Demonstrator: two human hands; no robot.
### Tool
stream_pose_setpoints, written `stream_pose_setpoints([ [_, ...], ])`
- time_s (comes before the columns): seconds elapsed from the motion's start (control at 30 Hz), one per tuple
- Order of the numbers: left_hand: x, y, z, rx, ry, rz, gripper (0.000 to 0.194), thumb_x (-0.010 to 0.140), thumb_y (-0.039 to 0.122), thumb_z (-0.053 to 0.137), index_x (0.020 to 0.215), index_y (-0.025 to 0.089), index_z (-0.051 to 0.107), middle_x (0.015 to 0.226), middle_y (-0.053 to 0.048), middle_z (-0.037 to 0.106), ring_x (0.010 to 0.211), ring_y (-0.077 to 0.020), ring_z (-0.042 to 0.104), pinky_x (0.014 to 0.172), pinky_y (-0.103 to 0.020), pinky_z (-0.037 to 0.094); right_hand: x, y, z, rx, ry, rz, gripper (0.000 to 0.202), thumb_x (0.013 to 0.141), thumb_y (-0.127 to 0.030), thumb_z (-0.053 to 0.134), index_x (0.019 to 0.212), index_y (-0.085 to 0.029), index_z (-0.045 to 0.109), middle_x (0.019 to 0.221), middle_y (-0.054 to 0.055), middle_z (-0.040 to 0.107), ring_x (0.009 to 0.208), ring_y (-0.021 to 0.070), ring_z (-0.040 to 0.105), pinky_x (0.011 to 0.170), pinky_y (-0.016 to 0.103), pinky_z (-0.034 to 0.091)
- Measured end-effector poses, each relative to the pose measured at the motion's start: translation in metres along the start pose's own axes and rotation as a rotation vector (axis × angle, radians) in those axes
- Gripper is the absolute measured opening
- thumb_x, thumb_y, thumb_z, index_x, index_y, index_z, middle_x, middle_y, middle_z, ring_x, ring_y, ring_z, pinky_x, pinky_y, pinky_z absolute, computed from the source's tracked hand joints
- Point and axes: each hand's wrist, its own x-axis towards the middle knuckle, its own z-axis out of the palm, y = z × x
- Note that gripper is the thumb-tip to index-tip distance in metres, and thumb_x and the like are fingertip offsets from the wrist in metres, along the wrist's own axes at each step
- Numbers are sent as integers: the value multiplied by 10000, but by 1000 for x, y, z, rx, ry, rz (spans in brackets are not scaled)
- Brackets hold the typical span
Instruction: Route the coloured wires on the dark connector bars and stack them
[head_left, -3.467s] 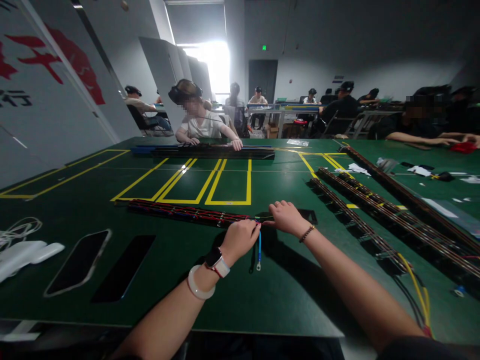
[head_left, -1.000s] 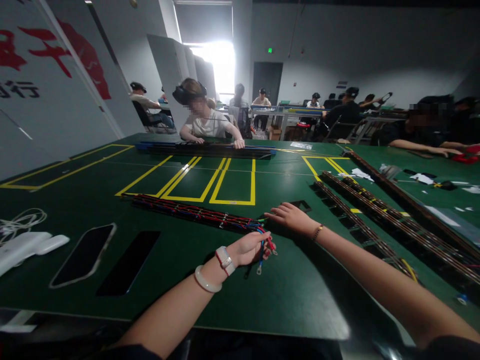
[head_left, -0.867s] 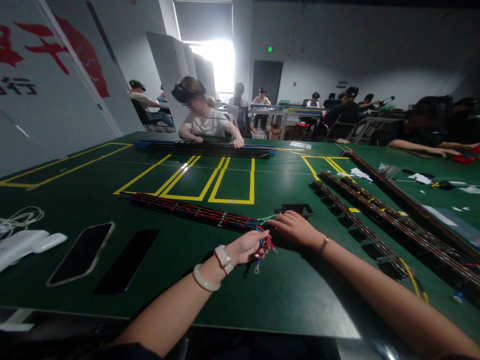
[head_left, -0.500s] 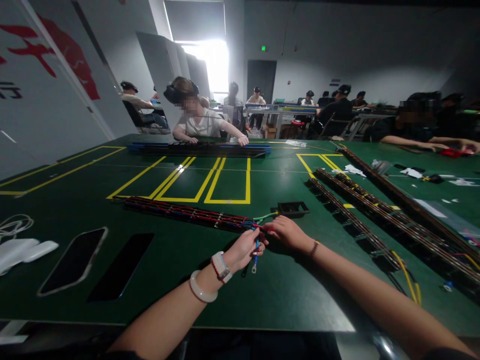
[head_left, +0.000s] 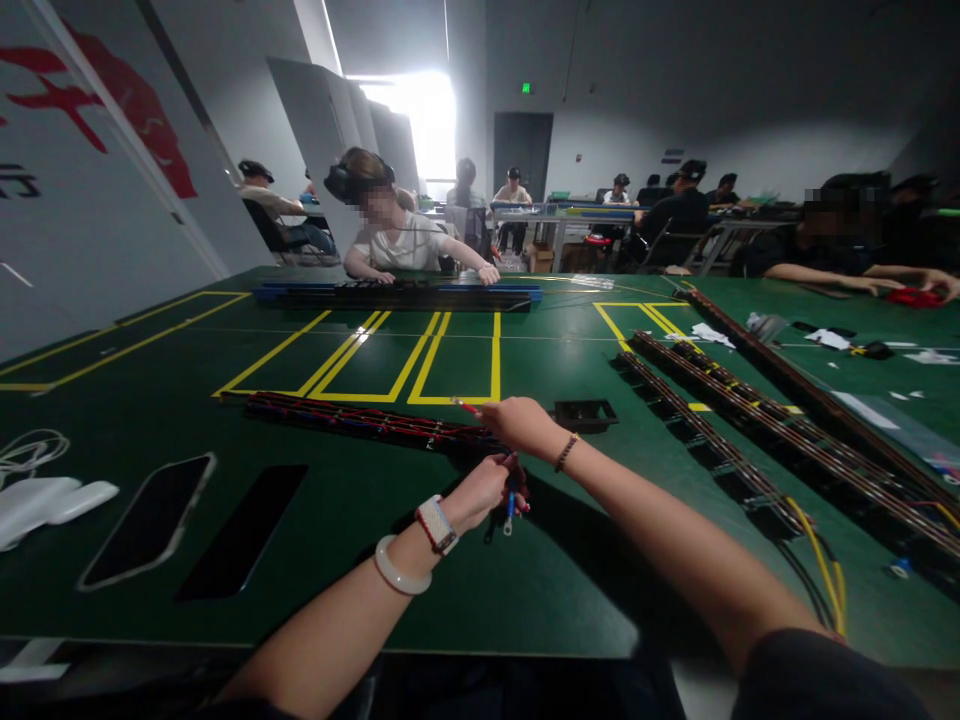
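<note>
Right hand (head_left: 517,425), fingers pinching the red lead (head_left: 468,408), has swung it leftward by the wire bundle (head_left: 360,418) mid-tabletop (head_left: 570,620), apparently separating it from the blue lead (head_left: 511,498) gripped in the left hand (head_left: 484,492).

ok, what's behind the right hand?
The harness runs in from the left, partly covered by the right hand; the frame shows farther right. The stretch between them is hidden.
</note>
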Motion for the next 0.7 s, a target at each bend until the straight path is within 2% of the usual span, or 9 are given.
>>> stream_pose_setpoints([
  [0.13,1,-4,-1,-54,-2,47,279,909,340,463,746,131,550,546,-26,587,455,-128,563,491,-250,448,3,-28,9,-162,37,-105,256,970,-233,407,917,-131,635,795,120,697,724,220,659,658,299,405],
  [0.2,2,-5,-2,-74,0,54,250,888,322,499,754,123,571,542,-30,588,457,-132,563,502,-258,456,1,-31,13,-183,77,-118,207,951,-191,434,916,-124,626,798,118,692,743,222,654,684,311,407],
  [0.27,2,-4,-1,-98,-17,47,213,898,277,483,785,122,576,559,-33,596,476,-137,576,530,-271,478,-4,-27,14,-154,108,-113,213,965,-224,434,922,-131,620,787,108,688,744,217,646,693,310,402],
  [0.37,1,-1,0,-164,-62,30,192,938,248,434,852,125,554,616,-45,616,541,-152,625,595,-295,519,-19,-4,16,-17,178,-115,299,1006,-309,372,944,-153,620,791,82,682,755,192,626,711,296,402],
  [0.5,-2,2,1,-182,-76,22,192,964,263,412,894,117,514,699,-66,625,633,-171,674,672,-327,549,-44,41,36,83,364,-118,306,1007,-278,350,1099,-169,621,953,88,683,898,196,600,827,333,429],
  [0.6,-3,4,-2,-61,-49,42,167,949,277,453,912,123,505,761,-59,627,599,-148,656,656,-333,548,-56,67,58,39,430,-143,289,966,-224,441,1198,-173,605,1143,105,660,1076,220,572,989,399,399],
  [0.7,-3,8,-7,112,-20,62,223,915,341,513,888,120,531,726,-22,602,494,-94,573,553,-273,510,-57,77,71,34,403,-132,294,945,-230,495,1210,-196,617,1204,88,649,1155,224,556,1053,426,375],
])
